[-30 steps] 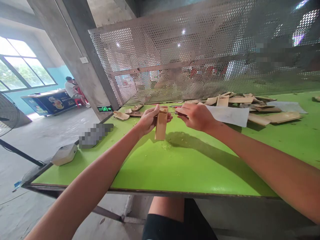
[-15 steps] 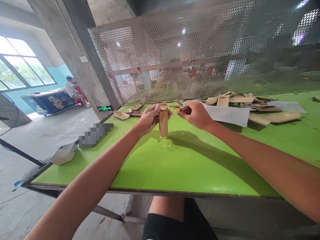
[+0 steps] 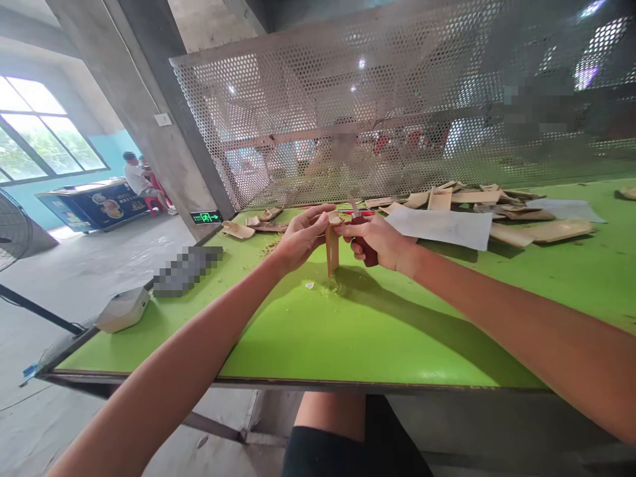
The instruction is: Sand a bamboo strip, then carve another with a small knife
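Observation:
My left hand (image 3: 303, 235) is closed around the upper part of an upright, pale tan strip (image 3: 332, 255) that looks like split bamboo. The strip's lower end is at or just above the table, over a small heap of fine shavings (image 3: 332, 289). In my right hand (image 3: 380, 242) is a knife with a dark red handle (image 3: 366, 252), its metal blade (image 3: 353, 203) pointing up and away. My right thumb or fingertips touch the strip's upper right edge. A small pale chip (image 3: 309, 285) lies left of the shavings.
Several tan pieces (image 3: 541, 233) and a white sheet (image 3: 442, 226) lie at the back right of the green table (image 3: 358, 344). More scraps (image 3: 238, 230) rest at back left. A perforated metal screen (image 3: 298, 132) borders the far side; a white box (image 3: 122, 309) sits near the left edge.
My right hand has moved left to the strip, and the knife's red handle and blade now show. The strip has turned and shifted slightly right. A pale chip now lies on the table.

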A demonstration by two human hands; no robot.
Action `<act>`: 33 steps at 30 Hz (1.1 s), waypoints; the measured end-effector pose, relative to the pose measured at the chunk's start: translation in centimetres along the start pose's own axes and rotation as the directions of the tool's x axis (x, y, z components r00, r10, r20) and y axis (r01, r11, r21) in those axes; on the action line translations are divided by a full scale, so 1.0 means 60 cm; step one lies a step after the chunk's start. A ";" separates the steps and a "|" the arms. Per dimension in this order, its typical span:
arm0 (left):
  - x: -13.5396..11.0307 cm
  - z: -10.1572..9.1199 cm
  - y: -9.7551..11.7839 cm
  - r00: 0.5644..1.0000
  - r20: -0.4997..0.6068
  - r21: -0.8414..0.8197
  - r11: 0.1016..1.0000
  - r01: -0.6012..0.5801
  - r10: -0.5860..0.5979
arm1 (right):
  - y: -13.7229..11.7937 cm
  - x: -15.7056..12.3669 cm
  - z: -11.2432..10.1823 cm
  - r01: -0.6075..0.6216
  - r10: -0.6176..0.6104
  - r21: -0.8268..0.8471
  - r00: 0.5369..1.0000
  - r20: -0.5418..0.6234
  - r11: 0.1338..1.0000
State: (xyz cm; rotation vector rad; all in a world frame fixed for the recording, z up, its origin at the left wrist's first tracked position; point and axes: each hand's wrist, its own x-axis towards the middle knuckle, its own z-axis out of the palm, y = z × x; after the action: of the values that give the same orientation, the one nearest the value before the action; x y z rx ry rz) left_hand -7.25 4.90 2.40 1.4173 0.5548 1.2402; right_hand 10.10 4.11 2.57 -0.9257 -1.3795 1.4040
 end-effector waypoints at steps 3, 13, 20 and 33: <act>-0.002 0.004 0.001 1.000 0.008 0.021 1.000 -0.005 0.004 | -0.002 -0.003 0.003 -0.047 0.046 0.073 0.999 0.014 0.996; -0.001 0.000 -0.003 0.997 0.069 0.028 0.999 -0.043 0.041 | -0.008 -0.004 0.005 -0.143 0.129 0.209 0.989 0.077 0.967; 0.002 -0.002 -0.005 0.992 0.116 0.038 0.998 -0.050 0.046 | -0.009 -0.005 0.008 -0.178 0.164 0.208 0.983 0.085 0.962; 0.004 -0.009 -0.008 0.991 0.131 0.020 0.999 -0.043 0.040 | -0.005 -0.009 0.013 -0.143 0.137 0.148 0.989 0.053 0.979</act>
State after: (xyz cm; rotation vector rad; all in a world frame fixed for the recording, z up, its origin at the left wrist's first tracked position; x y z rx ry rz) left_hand -7.51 5.49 1.95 1.5241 0.4535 1.1670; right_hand 9.51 3.37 2.87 -0.9115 -1.2394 1.6199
